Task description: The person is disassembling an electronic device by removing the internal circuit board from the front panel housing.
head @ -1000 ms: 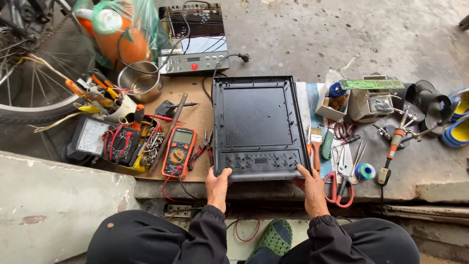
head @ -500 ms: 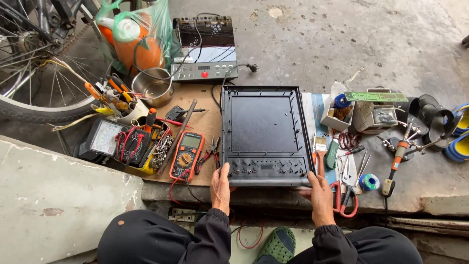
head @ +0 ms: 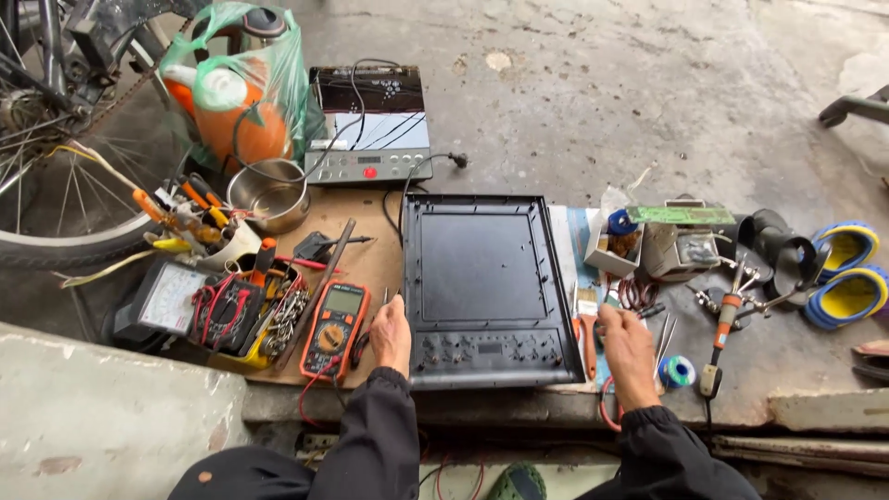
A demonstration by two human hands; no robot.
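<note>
Your left hand is resting at the lower left edge of the flat black cooker shell, which is lying in the middle of the frame on the bench. Its fingers look loose and are gripping nothing; I cannot tell if they are touching the shell. Your right hand is sitting just right of the shell, over the orange-handled tool. I cannot tell if it is pinching that tool or only touching it.

To do this well, I think you should be keeping the left hand pressing on the shell so it is not sliding. Be picking one tool only. Watch the red wires by the orange meter at lower left so your sleeve is not catching them.
</note>
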